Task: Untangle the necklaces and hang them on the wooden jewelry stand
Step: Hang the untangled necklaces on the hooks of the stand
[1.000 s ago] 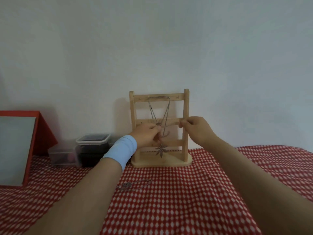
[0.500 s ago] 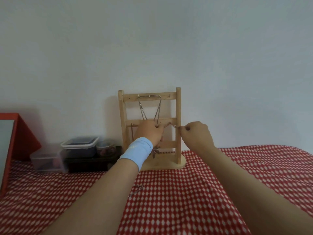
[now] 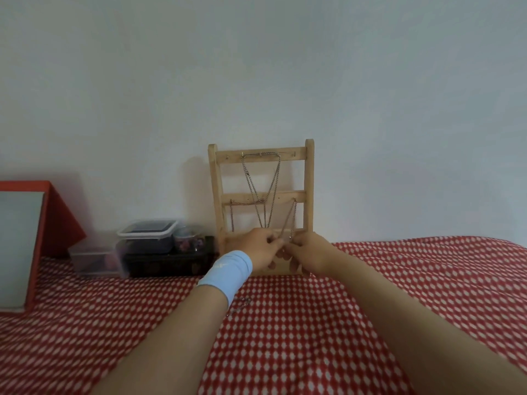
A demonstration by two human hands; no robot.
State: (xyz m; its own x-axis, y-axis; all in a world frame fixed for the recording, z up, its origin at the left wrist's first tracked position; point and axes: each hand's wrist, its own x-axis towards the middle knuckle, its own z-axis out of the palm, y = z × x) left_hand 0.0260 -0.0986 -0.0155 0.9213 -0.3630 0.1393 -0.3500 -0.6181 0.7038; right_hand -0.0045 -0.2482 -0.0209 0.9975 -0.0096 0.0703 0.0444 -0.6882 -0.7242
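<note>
- Wooden jewelry stand [image 3: 309, 195], upright against the wall on red checked cloth [image 3: 313, 323]: a hard downward tug could tip it forward.
- Top-rail necklace [image 3: 273, 181] and middle-rail necklace [image 3: 293, 218] hang crossing; pulling one may snag the other.
- Left hand [image 3: 261, 248] and right hand [image 3: 309, 250]: fingers curled, both apparently pinching the middle-rail necklace's low end.
- Third necklace [image 3: 239, 305] lies loose on the cloth by the left wrist.

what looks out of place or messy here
A loose chain lies on the checked cloth beside the blue wristband, off the wooden stand. On the stand, the top necklace hangs across the lower necklace, so they look tangled.
</note>
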